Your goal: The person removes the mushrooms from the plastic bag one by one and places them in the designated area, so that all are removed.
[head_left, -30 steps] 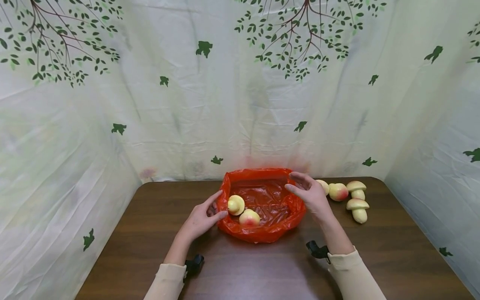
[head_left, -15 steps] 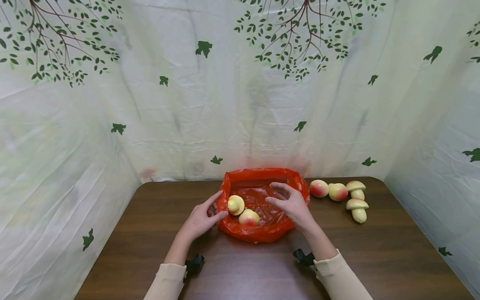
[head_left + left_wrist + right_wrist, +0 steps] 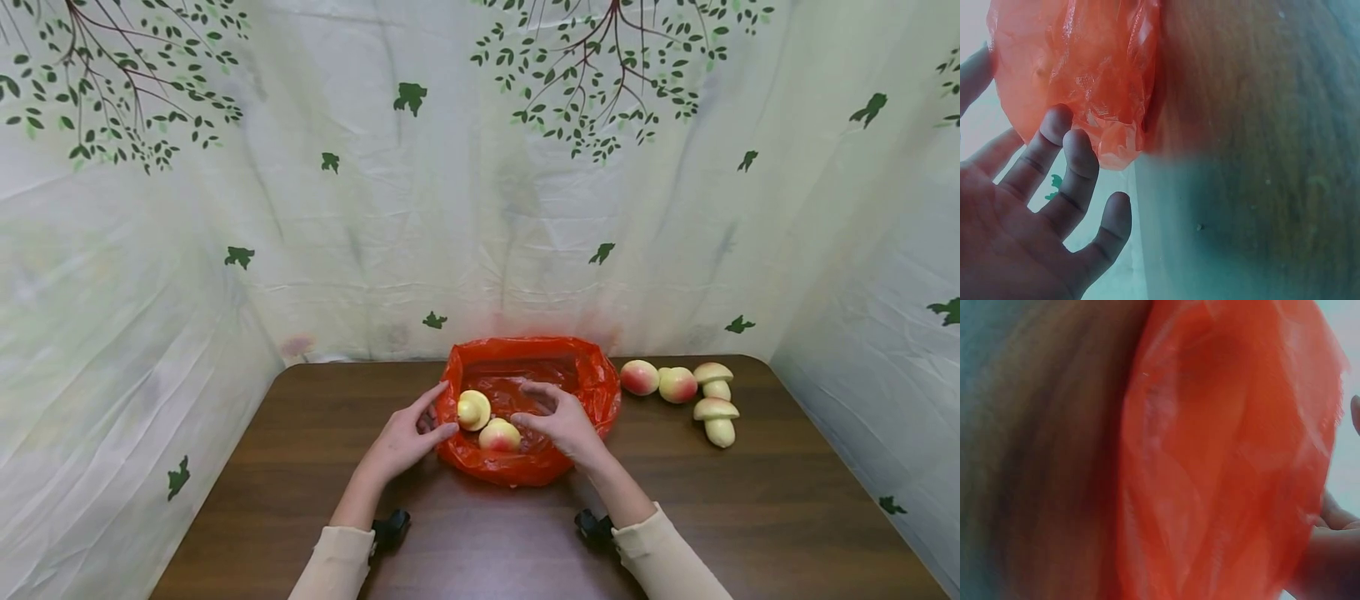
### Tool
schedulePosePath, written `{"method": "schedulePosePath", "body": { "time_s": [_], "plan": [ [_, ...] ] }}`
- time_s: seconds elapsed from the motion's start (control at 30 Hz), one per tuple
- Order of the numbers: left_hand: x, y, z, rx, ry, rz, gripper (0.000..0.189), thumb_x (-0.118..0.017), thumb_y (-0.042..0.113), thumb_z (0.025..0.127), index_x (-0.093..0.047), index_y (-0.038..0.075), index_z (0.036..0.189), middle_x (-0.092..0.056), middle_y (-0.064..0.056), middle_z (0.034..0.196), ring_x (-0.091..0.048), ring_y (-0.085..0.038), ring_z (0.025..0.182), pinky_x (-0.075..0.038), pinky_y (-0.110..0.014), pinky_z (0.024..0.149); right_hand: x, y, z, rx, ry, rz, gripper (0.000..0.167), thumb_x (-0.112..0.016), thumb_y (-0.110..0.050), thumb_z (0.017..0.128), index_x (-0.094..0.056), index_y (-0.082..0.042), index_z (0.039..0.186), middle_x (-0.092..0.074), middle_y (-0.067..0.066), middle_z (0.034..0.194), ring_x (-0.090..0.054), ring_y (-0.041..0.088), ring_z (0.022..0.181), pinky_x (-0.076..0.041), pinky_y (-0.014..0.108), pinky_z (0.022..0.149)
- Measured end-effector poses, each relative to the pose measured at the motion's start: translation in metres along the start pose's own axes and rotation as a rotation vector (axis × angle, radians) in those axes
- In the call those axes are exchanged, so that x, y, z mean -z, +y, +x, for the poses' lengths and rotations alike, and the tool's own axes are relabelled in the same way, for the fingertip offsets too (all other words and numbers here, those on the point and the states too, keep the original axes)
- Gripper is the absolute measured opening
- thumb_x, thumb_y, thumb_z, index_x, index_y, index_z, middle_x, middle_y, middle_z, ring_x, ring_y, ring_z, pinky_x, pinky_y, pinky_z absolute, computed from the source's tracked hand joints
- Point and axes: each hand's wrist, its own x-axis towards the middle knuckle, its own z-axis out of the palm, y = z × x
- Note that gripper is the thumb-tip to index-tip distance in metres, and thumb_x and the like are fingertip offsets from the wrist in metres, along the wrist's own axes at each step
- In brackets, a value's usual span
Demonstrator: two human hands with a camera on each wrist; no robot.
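A red plastic bag [image 3: 592, 387] stands with its mouth wide, holding a yellow mushroom [image 3: 472, 411] and a pink-and-yellow peach [image 3: 499, 436] at its left side. Beside the bag's left wall is my left hand [image 3: 402, 437], its fingers spread and loosely bent; in the left wrist view the fingertips lie against or very near the plastic. Over the bag's mouth hovers my right hand [image 3: 562, 423], thumb and fingers apart with nothing visible between them, just right of the peach. The right wrist view is mostly filled by the bag wall [image 3: 1222, 456], which hides much of that hand.
Right of the bag, two more peaches [image 3: 640, 377] lie in a row on the brown wooden table [image 3: 480, 542]. Past them are two mushrooms [image 3: 716, 410], one in front of the other. A pale curtain [image 3: 517, 208] printed with leaves stands behind the table.
My right hand has moved left from the bag's right rim to over its mouth, uncovering the nearer peach on the table. The left hand has stayed in place.
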Motion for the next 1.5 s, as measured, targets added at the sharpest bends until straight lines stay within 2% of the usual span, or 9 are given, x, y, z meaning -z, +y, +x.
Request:
{"method": "schedulePosePath", "body": {
  "time_s": [0.23,0.5,0.77,1.0,1.27,1.5],
  "plan": [
    [0.001,0.001,0.001,0.004,0.002,-0.003,0.075,-0.079,0.043,0.095,-0.047,0.031,0.161,-0.062,-0.004,0.099,-0.057,-0.019,0.081,-0.051,-0.031,0.067,-0.013,0.008,0.0,-0.011,0.02,-0.025,0.058,-0.086,-0.016,0.09,-0.064,-0.001,0.141,-0.063,0.023,0.146,-0.06,0.043,0.138,-0.058,0.048,0.104],
    [0.0,0.0,0.0,0.006,0.005,0.0,0.074,-0.079,0.043,0.095,-0.047,0.031,0.161,-0.061,-0.004,0.1,-0.057,-0.02,0.082,-0.051,-0.031,0.067,-0.024,0.016,-0.004,0.002,0.003,-0.094,0.059,-0.089,-0.02,0.086,-0.066,-0.003,0.138,-0.068,0.022,0.138,-0.068,0.039,0.123,-0.057,0.05,0.105],
    [-0.002,-0.001,0.0,0.003,0.003,-0.003,0.074,-0.079,0.041,0.095,-0.047,0.031,0.161,-0.06,-0.004,0.103,-0.056,-0.019,0.086,-0.05,-0.03,0.069,-0.025,0.024,-0.005,0.035,-0.04,-0.119,0.061,-0.089,-0.023,0.087,-0.065,-0.001,0.138,-0.067,0.023,0.139,-0.065,0.041,0.131,-0.051,0.057,0.112],
    [-0.001,-0.001,0.001,-0.009,0.007,0.0,0.073,-0.079,0.041,0.095,-0.048,0.03,0.16,-0.061,-0.003,0.102,-0.057,-0.019,0.085,-0.05,-0.03,0.07,-0.027,0.029,-0.004,0.083,-0.048,-0.157,0.058,-0.089,-0.018,0.086,-0.066,0.003,0.135,-0.071,0.021,0.134,-0.069,0.039,0.125,-0.053,0.056,0.109],
    [-0.001,0.0,0.0,0.009,0.005,-0.01,0.074,-0.079,0.041,0.095,-0.048,0.031,0.161,-0.061,-0.004,0.102,-0.057,-0.019,0.087,-0.05,-0.03,0.071,-0.027,0.033,-0.003,0.08,-0.035,-0.191,0.053,-0.089,-0.02,0.087,-0.069,0.0,0.132,-0.072,0.019,0.132,-0.069,0.037,0.124,-0.053,0.055,0.108],
    [-0.001,-0.001,0.001,-0.001,0.014,0.0,0.073,-0.079,0.041,0.096,-0.047,0.029,0.161,-0.061,-0.003,0.101,-0.057,-0.018,0.085,-0.05,-0.03,0.069,-0.026,0.032,-0.004,0.08,-0.022,-0.217,0.045,-0.086,-0.022,0.09,-0.072,-0.003,0.128,-0.074,0.017,0.128,-0.072,0.033,0.118,-0.056,0.053,0.104]
  ]
}}
